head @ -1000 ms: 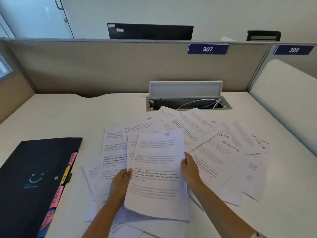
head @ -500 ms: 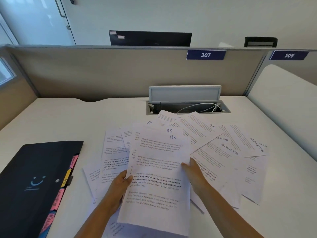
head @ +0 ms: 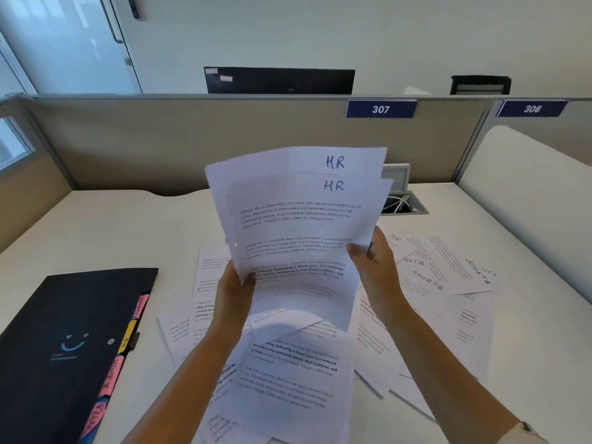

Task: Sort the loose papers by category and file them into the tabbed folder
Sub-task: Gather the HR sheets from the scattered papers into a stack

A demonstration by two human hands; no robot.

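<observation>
Head view: the left hand and right hand each pinch a side of the HR sheets, raised above the loose papers. Probably two sheets, maybe more. Square their edges together before filing. The tabbed folder lies closed at 9 o'clock; bare desk at 11 o'clock gives room.

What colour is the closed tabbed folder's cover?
Black, with a pale smiley mark; folder, head view.

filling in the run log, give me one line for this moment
step: gathering HR sheets | left hand: grips HR sheets | right hand: grips same | folder: closed, on desk
</observation>
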